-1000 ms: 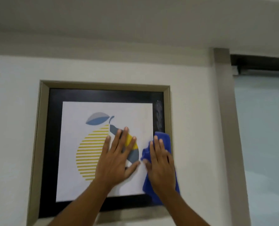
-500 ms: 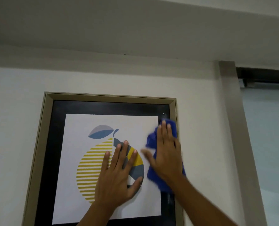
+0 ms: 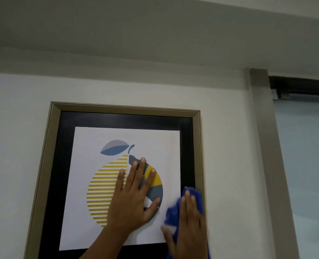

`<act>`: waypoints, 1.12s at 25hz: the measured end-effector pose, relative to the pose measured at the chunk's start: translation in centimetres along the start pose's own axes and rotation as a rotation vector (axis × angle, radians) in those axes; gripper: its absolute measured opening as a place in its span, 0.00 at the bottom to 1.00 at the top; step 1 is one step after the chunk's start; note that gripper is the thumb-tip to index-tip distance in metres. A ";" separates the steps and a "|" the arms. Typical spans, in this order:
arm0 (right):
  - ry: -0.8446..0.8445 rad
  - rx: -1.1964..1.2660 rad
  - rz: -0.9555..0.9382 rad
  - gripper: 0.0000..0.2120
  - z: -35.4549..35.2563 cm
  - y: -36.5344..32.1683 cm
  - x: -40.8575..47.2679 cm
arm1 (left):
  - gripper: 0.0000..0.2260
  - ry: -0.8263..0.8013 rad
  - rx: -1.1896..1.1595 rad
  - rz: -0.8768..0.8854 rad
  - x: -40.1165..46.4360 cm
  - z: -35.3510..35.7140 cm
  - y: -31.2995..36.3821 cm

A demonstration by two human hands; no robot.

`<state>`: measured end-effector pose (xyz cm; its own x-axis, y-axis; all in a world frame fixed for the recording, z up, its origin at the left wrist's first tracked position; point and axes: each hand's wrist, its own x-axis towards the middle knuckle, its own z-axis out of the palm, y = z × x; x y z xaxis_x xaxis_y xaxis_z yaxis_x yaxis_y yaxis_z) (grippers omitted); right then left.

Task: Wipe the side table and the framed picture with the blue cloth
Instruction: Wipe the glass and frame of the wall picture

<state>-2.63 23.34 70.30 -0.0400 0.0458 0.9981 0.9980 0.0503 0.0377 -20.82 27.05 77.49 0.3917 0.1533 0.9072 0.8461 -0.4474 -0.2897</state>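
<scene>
The framed picture hangs on the white wall: a beige frame, a black mat and a print of a striped yellow fruit with a blue leaf. My left hand lies flat on the glass over the fruit, fingers spread, holding nothing. My right hand presses the blue cloth flat against the lower right part of the glass, near the frame's right edge. Cloth shows above and beside the fingers. The side table is out of view.
A beige vertical post stands right of the picture. Beyond it is a pale window blind under a dark rail. The ceiling is close above.
My right hand swept the cloth up the picture's right edge and has come back down to the lower right. My left hand stayed pressed on the glass.
</scene>
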 end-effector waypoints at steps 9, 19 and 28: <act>-0.026 0.029 0.068 0.38 -1.8 0.6 17.9 | 0.35 0.003 -0.024 0.003 -0.2 0.6 -0.2; -0.066 0.114 0.101 0.36 -0.9 -0.8 -2.5 | 0.36 0.010 0.028 0.027 -0.2 0.0 -0.2; 0.151 0.100 0.057 0.28 -1.3 0.7 19.2 | 0.35 0.000 -0.034 0.042 -0.4 0.4 -0.4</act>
<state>-2.66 22.95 89.57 0.0313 -0.0987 0.9946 0.9884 0.1511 -0.0161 -21.15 27.56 77.14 0.4268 0.1343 0.8943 0.8161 -0.4832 -0.3169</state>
